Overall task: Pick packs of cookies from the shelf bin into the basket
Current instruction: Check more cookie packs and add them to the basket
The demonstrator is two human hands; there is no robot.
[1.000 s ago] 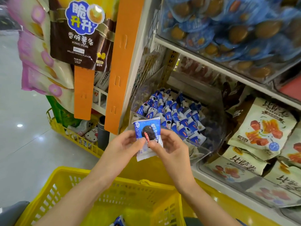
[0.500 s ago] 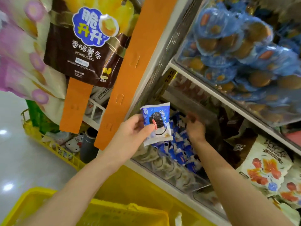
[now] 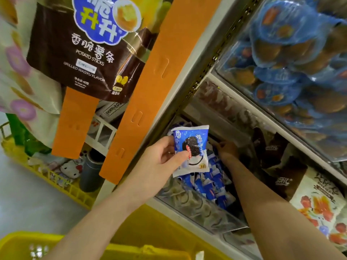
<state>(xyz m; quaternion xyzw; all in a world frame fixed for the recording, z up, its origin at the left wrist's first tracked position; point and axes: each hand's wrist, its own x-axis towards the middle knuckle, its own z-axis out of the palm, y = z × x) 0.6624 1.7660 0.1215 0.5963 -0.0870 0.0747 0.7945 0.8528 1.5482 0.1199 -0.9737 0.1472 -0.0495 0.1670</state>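
My left hand [image 3: 161, 160] pinches a blue and white cookie pack [image 3: 195, 145] with a dark sandwich cookie printed on it, held up in front of the shelf bin. The clear plastic bin [image 3: 197, 209] holds several matching small blue packs [image 3: 208, 186]. My right hand [image 3: 226, 148] reaches deep into the back of the bin among the packs; its fingertips are curled down and hidden, so I cannot tell whether it holds one. The yellow basket [image 3: 142, 250] shows only its rim at the bottom edge, below both arms.
An orange hanging strip [image 3: 150, 91] and a brown potato-stick bag [image 3: 90, 47] hang left of the bin. Blue-wrapped snacks [image 3: 293, 59] fill the shelf above. Orange-printed white bags [image 3: 319, 203] lie right of my right forearm. A second yellow basket [image 3: 56, 182] stands on the floor, left.
My right hand let go of the pack and reached deeper into the bin. My left hand now holds the pack alone, raised. The view tilted up, leaving only the basket's rim.
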